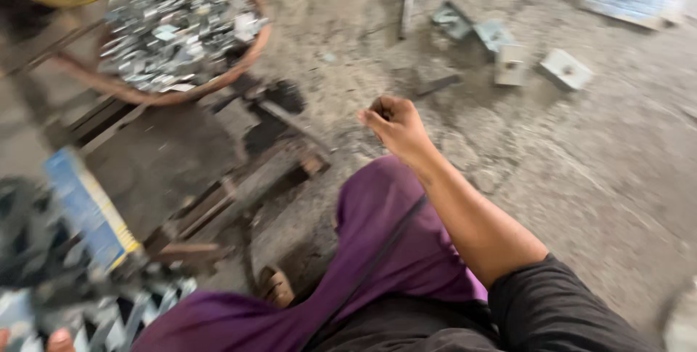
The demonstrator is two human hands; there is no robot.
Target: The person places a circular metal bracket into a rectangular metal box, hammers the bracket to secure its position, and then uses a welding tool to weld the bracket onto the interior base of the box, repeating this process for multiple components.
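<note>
The right hand [396, 123] is reaching out over the dirt floor [602, 170], to the right of and below the basin [250, 58] of small shiny metal pieces [178, 29]. Its fingers are curling into a tight fist. The blur is hiding whether anything small is sitting inside it.

Judging by the pose, the hand is working in the gap between the basin and the loose parts on the floor, either carrying something or about to pick something up. A pick-up from here would call for opening the fingers and going lower.

The thing nearest the fist is a dark strip [435, 87] lying just beyond it, farther right of the basin. Pale blocks [566, 69] are lying well to the right of that. A dark frame [218, 170] is standing directly below the basin.

Far below the basin, fingertip-like shapes [59, 339] are showing at the edge. I cannot tell if this is the left hand or what it is doing.
</note>
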